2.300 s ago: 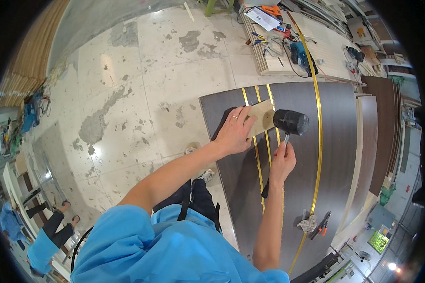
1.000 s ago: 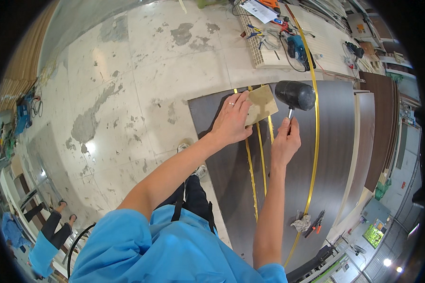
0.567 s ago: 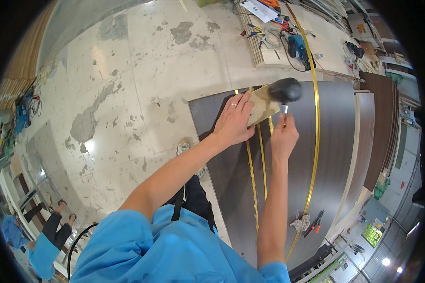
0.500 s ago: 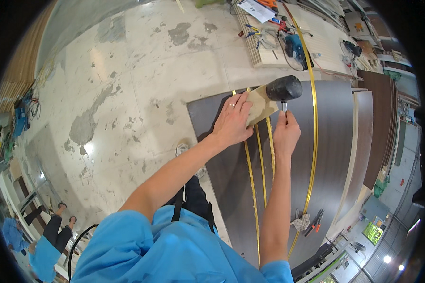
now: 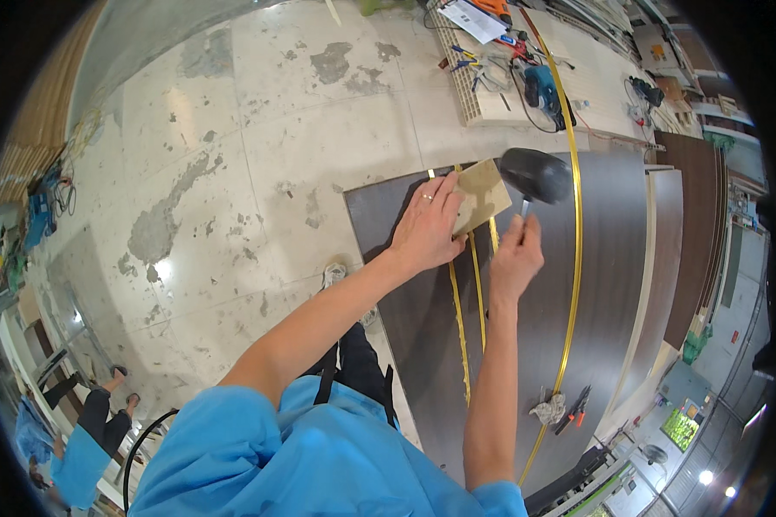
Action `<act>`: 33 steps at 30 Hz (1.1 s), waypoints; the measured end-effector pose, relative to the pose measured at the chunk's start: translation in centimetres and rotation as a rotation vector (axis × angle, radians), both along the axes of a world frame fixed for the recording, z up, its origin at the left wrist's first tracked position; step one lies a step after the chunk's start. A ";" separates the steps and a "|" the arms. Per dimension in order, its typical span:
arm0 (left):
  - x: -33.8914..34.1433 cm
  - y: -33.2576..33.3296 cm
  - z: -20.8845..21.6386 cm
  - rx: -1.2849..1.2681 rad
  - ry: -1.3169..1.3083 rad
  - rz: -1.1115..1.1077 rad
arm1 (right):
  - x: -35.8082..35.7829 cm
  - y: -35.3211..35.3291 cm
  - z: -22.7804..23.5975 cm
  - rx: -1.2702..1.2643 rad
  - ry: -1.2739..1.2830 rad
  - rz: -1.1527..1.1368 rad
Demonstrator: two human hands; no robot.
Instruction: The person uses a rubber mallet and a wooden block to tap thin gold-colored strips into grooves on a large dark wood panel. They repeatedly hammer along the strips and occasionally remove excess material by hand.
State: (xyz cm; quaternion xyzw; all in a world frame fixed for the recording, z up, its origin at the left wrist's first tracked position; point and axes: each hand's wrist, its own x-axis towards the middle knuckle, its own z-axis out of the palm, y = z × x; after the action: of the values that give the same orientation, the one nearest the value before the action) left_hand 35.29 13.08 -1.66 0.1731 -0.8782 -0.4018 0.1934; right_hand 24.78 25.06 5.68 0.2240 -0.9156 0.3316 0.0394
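Note:
My left hand (image 5: 428,226) presses a small tan wooden block (image 5: 481,196) down onto thin gold metal strips (image 5: 459,319) set in a large dark brown panel (image 5: 603,258). A ring shows on one finger. My right hand (image 5: 516,258) grips the handle of a black rubber mallet (image 5: 536,175), whose head hangs just right of the block, close to its edge. A longer gold strip (image 5: 572,258) runs down the panel further right.
Pliers and a crumpled rag (image 5: 562,407) lie on the panel's near end. A white slatted board (image 5: 491,77) with hand tools, a blue power tool and cables lies beyond. More dark panels (image 5: 683,233) stack at right. Another person (image 5: 78,439) stands at lower left on the stained tile floor.
The mallet head swung down onto the block's right end, then lifted back a little to the right. My left hand kept pressing the block on the strips.

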 end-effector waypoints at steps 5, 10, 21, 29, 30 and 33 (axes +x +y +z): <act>0.3 0.1 0.1 -0.022 0.026 -0.027 | -0.6 0.8 1.5 -0.029 -0.251 -0.067; 2.0 2.3 0.3 -0.005 0.117 -0.210 | 2.6 6.9 1.5 -0.418 -0.419 -0.257; 2.5 8.1 0.4 -0.003 0.055 -0.542 | 4.6 18.6 -1.7 -0.158 -0.189 -0.538; -2.1 12.2 1.4 0.049 -0.036 -0.775 | 0.1 24.5 -5.7 0.186 0.120 -0.571; -2.5 12.5 1.8 0.070 -0.052 -0.794 | 0.1 24.8 -6.0 0.190 0.144 -0.580; -3.5 11.1 3.0 0.057 -0.032 -0.718 | 0.2 25.1 -6.1 0.090 0.020 -0.591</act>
State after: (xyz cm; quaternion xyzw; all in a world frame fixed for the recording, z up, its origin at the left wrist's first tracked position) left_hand 31.83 24.19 1.31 -0.1347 -0.8745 -0.4655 0.0212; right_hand 24.98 50.15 -0.43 -0.0474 -0.9544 0.2626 0.1335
